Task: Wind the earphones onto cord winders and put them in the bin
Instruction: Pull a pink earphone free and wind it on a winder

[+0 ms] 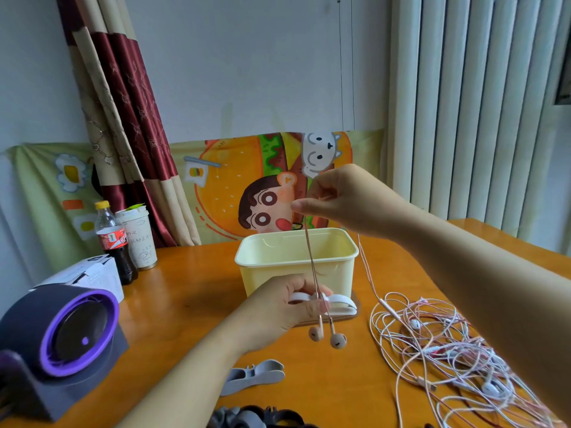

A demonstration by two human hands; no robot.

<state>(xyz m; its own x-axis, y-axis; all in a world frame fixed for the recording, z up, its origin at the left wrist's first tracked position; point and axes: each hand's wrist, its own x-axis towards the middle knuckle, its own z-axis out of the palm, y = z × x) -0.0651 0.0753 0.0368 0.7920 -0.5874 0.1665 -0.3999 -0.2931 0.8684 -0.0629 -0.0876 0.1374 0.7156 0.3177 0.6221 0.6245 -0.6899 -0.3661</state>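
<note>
My left hand (pixel 278 307) grips a white cord winder (pixel 340 302) just in front of the pale yellow bin (pixel 296 267). A pink earphone cord (pixel 310 257) runs taut from the winder up to my right hand (pixel 336 196), which pinches it above the bin. Its two pink earbuds (pixel 327 336) dangle below the winder. The cord's other end trails down past the bin's right side toward a tangled pile of pink and white earphones (pixel 448 350) on the table at the right.
Grey cord winders (pixel 253 376) lie near the front edge, with dark ones (pixel 262 417) below them. A purple-ringed grey device (pixel 61 341), a white box (pixel 89 278), a cola bottle (pixel 112 242) and a paper cup (pixel 137 236) stand at the left.
</note>
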